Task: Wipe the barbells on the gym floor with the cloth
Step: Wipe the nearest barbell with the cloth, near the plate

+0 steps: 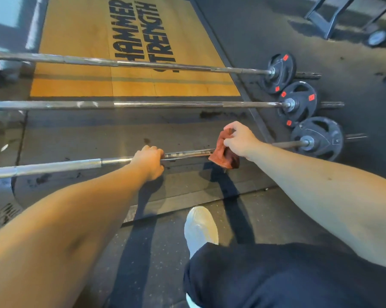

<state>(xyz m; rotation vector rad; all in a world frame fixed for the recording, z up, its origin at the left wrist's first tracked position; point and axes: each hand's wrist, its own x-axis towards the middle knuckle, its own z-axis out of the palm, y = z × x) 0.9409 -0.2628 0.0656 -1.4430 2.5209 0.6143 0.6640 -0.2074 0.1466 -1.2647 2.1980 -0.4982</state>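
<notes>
A white shoe [201,227] stands at lower centre. Beyond it, the left hand [149,162] curls round the nearest barbell [54,166], while the right hand [239,138] pinches a rust-red cloth [223,152] against its shaft at mid-frame. This looks like wiping that bar; the next move likely calls for sliding the cloth along it. Two more barbells [165,104] lie beyond, by a wooden platform [76,30] reading "HAMMER STRENGTH".

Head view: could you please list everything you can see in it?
barbells: 3, silver, lying parallel
plates: 3, black, on their right ends
cloth: 1, rust-red, over the nearest bar
platform: 1, wooden with black lettering, far left
frame: 1, dark metal, top right
shoe: 1, white, bottom centre
clothing: 1, dark, bottom right
left hand: 1, grips the nearest bar
right hand: 1, pinches the cloth
</notes>
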